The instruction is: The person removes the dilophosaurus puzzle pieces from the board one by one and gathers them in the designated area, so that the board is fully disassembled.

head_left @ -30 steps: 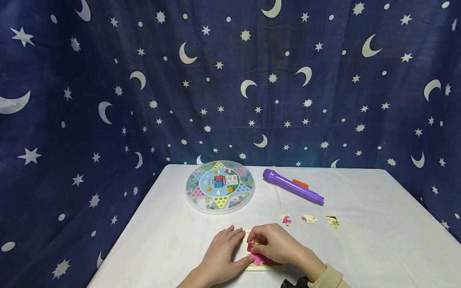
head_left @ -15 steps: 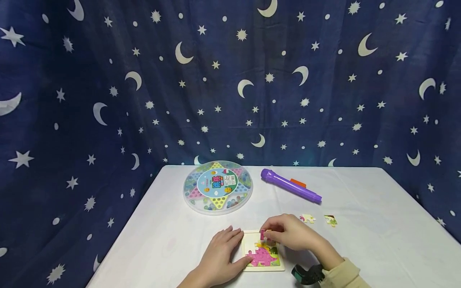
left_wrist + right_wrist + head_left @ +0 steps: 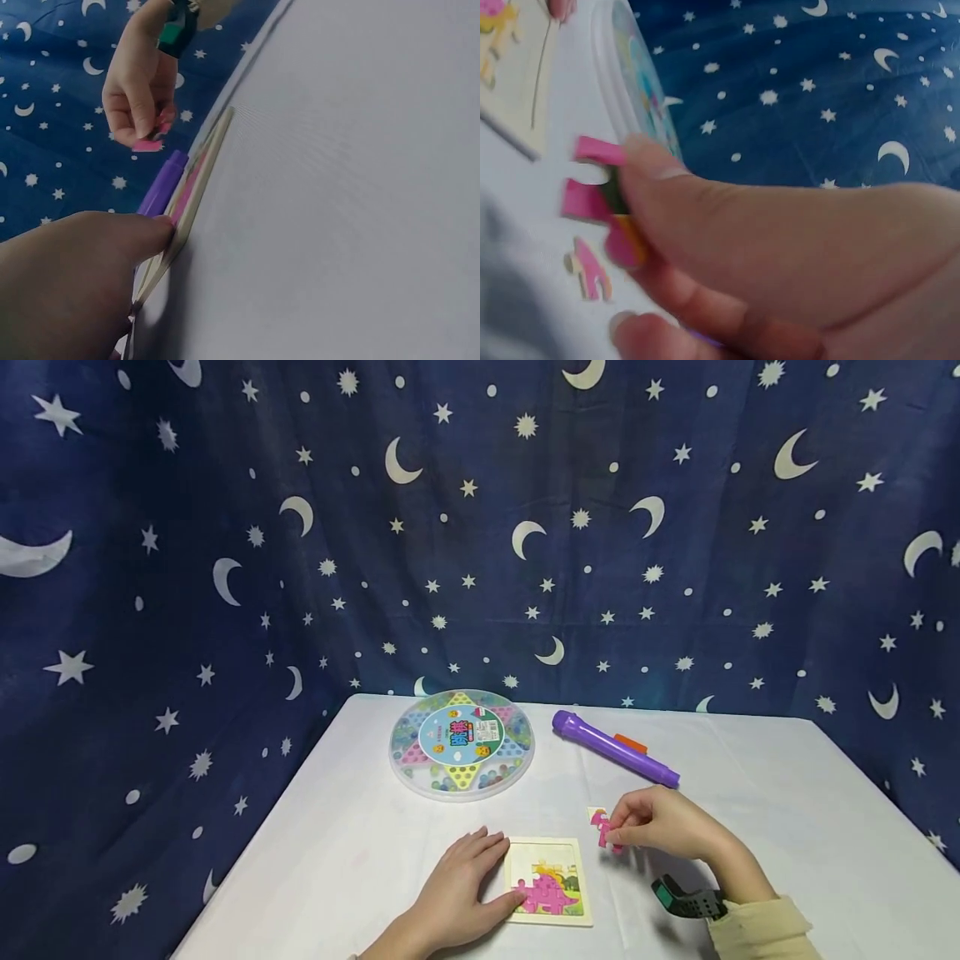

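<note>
right hand, grip pinching a partly hidden pink puzzle piece to right of puzzle board, left hand straight-fingered on board's left edge, white table cut off below, starry blue curtain behind

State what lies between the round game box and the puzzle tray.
In the head view, bare white tablecloth lies between the round game box and the puzzle tray; the left hand rests at the tray's left edge.
</note>
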`<state>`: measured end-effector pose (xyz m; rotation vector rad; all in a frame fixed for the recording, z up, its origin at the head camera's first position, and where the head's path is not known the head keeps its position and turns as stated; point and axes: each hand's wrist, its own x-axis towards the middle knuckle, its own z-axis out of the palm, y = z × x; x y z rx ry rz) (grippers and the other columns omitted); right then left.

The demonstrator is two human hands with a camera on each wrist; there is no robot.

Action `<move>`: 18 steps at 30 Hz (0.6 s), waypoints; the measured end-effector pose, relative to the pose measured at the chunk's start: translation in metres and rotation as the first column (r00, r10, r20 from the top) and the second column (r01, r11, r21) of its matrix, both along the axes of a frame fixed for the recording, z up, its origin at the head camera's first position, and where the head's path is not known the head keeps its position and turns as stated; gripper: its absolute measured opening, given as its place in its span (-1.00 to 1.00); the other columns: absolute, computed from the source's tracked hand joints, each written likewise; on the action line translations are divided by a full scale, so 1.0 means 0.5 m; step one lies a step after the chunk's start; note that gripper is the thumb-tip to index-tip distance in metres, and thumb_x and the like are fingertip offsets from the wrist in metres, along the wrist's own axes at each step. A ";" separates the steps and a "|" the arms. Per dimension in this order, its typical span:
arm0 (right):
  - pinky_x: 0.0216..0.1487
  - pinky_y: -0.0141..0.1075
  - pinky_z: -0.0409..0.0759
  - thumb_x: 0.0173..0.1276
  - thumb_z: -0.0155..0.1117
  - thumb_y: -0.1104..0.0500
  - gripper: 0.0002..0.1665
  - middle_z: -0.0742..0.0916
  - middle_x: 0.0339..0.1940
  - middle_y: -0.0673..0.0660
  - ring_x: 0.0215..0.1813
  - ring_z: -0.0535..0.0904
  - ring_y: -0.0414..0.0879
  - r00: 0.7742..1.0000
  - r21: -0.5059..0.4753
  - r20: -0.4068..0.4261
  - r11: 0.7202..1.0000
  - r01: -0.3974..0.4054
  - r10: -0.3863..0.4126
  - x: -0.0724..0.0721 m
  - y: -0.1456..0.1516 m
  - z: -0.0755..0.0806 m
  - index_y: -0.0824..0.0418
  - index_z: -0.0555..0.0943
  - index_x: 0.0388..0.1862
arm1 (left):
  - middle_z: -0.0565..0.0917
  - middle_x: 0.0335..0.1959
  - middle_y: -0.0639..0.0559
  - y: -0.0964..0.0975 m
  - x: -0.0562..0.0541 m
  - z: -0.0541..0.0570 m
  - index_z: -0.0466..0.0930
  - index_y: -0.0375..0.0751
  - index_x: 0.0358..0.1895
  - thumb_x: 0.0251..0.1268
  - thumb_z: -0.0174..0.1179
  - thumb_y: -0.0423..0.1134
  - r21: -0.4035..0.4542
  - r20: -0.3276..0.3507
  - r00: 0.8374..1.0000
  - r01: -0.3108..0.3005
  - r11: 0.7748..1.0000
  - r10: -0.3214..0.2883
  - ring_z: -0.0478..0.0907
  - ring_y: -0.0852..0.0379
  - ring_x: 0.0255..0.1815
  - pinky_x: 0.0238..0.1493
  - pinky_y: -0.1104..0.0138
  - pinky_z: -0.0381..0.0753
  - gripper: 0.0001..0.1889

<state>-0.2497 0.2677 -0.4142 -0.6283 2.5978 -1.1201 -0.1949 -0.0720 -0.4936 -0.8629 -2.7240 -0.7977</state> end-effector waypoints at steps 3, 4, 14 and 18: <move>-0.53 -0.37 0.39 0.23 0.58 0.04 -0.79 0.74 -0.55 0.05 -0.52 0.50 -0.18 0.999 0.033 0.039 0.999 0.006 -0.008 -0.002 0.003 -0.009 0.08 0.71 -0.39 | 0.55 0.37 -0.04 0.001 0.002 0.002 0.54 -0.19 0.38 0.36 0.19 0.32 0.007 0.011 1.000 -0.005 1.000 0.005 0.35 -0.11 0.48 0.46 -0.08 0.31 -0.25; -0.54 -0.37 0.39 0.22 0.58 0.04 -0.79 0.73 -0.57 0.06 -0.53 0.50 -0.17 0.999 0.038 0.045 0.999 0.010 -0.012 -0.001 0.003 -0.015 0.08 0.71 -0.41 | 0.55 0.37 -0.04 0.001 0.003 0.002 0.54 -0.18 0.38 0.36 0.18 0.33 0.001 0.014 1.000 -0.005 1.000 0.005 0.35 -0.11 0.48 0.46 -0.08 0.30 -0.25; -0.54 -0.39 0.34 0.21 0.59 -0.05 -0.78 0.67 -0.65 -0.05 -0.58 0.46 -0.23 0.999 0.127 -0.018 0.991 0.030 -0.028 -0.002 -0.006 -0.041 -0.04 0.70 -0.45 | 0.55 0.37 -0.03 0.000 0.004 -0.002 0.54 -0.19 0.38 0.38 0.17 0.31 0.002 -0.002 1.000 -0.007 1.000 0.007 0.35 -0.11 0.48 0.45 -0.09 0.31 -0.26; -0.55 -0.39 0.33 0.19 0.60 -0.06 -0.77 0.64 -0.66 -0.08 -0.56 0.44 -0.22 0.998 0.158 -0.037 0.986 0.050 -0.045 -0.001 -0.010 -0.042 -0.05 0.69 -0.46 | 0.54 0.37 -0.02 0.001 0.002 0.000 0.54 -0.19 0.38 0.37 0.18 0.31 0.006 0.008 1.000 -0.006 1.000 0.006 0.34 -0.10 0.49 0.46 -0.08 0.30 -0.26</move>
